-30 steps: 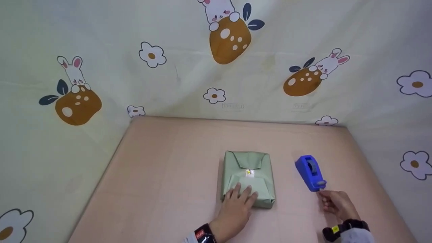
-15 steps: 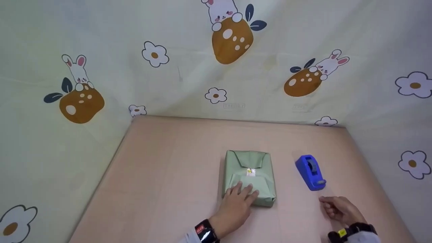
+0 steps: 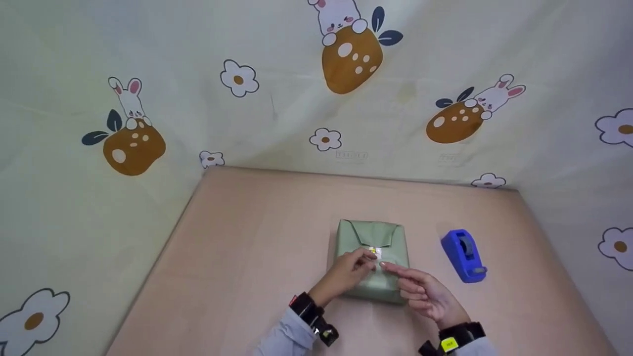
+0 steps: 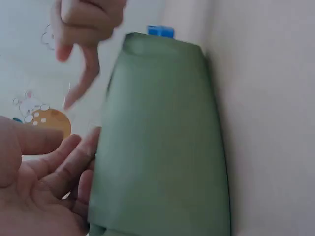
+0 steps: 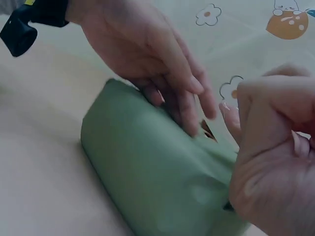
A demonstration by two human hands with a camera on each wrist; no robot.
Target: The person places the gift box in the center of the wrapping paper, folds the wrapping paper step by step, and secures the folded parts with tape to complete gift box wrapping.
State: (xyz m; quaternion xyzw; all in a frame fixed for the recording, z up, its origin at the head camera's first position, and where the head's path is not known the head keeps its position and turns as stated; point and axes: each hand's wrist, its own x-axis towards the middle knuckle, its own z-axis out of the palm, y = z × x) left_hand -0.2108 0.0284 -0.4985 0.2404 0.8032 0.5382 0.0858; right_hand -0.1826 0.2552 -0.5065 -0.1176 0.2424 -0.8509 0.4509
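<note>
A package wrapped in green paper (image 3: 358,232) lies on the table, its folded flap held by a small shiny sticker (image 3: 379,251). My left hand (image 3: 342,273) hovers at its top face, fingers loosely bent and thumb apart; whether they touch the paper I cannot tell. Opposite it, my right hand (image 3: 432,299) comes in from the right with the index finger stretched out and other fingers curled. A short clear strip, apparently tape (image 4: 68,92), clings to that index fingertip, the thumb apart from it in the left wrist view. The blue tape dispenser (image 3: 465,257) stands to the right.
The pinkish-tan tabletop (image 3: 257,237) spreads around the package. A pale sheet (image 3: 277,99) printed with rabbits, strawberries and flowers hangs behind and at both sides. Cameras on black bands are strapped to both wrists.
My right hand has left the dispenser with the tape and moved left over the package. My left hand, flat on the package before, has lifted and turned, fingers now bent near the sticker.
</note>
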